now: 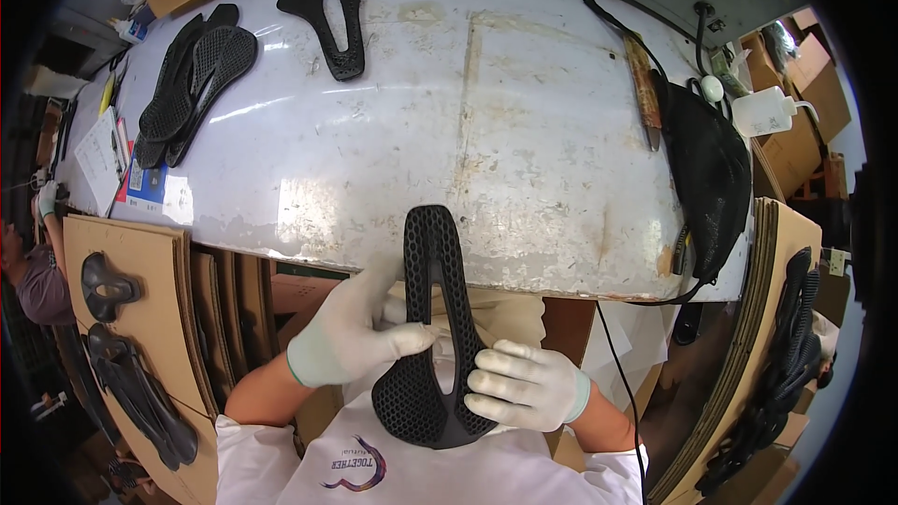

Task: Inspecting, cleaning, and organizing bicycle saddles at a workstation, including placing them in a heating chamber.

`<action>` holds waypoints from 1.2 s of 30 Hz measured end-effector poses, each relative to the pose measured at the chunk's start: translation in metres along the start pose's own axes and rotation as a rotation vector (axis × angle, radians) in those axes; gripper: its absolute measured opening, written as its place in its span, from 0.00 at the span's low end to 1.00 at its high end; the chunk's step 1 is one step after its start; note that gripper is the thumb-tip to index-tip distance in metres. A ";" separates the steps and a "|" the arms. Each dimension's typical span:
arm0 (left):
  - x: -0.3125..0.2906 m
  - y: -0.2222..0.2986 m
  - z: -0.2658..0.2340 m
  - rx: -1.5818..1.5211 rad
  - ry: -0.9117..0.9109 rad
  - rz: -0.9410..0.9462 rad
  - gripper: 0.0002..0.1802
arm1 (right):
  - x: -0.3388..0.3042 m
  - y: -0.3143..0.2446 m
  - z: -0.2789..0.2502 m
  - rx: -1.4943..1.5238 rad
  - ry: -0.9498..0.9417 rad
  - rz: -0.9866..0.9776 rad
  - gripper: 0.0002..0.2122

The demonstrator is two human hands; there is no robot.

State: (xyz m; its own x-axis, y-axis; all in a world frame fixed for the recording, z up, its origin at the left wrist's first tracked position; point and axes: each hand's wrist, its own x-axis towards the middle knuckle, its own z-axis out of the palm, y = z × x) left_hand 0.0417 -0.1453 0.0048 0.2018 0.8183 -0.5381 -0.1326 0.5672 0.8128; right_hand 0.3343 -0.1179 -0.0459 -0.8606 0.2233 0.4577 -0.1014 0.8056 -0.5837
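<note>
A black bicycle saddle (412, 404) with a honeycomb-patterned pad and a long central slot is held upright before my chest, its narrow nose pointing away over the table's near edge. My left hand (351, 332), in a white glove, grips its left side, with the thumb across the edge by the slot and the other fingers partly hidden behind. My gloved right hand (526, 385) is closed on the right side of the wide rear part, its fingers lying over the top edge. Whatever the underside looks like is hidden.
The worn white table (374, 159) carries another black saddle (327, 14) at the back, a stack of saddles (196, 84) to the left, and a black bag (706, 187) at right beside a wood-handled tool (644, 84). Cardboard sheets (140, 271) holding saddle parts flank me.
</note>
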 end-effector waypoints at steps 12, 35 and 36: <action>-0.011 0.009 0.020 0.207 -0.148 -0.076 0.44 | 0.040 0.016 -0.005 0.873 0.048 0.922 0.28; -0.009 -0.007 0.011 0.078 -0.005 0.123 0.24 | 0.068 -0.002 -0.026 0.699 -0.088 0.843 0.37; -0.003 -0.004 0.007 0.435 -0.046 0.446 0.20 | 0.064 0.001 -0.022 0.531 -0.063 0.699 0.36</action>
State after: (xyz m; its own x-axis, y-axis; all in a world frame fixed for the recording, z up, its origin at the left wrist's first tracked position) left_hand 0.0480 -0.1504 0.0047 0.2611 0.9574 -0.1232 0.1911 0.0739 0.9788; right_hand 0.2904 -0.0907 -0.0023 -0.8370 0.5263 -0.1496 0.2538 0.1313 -0.9583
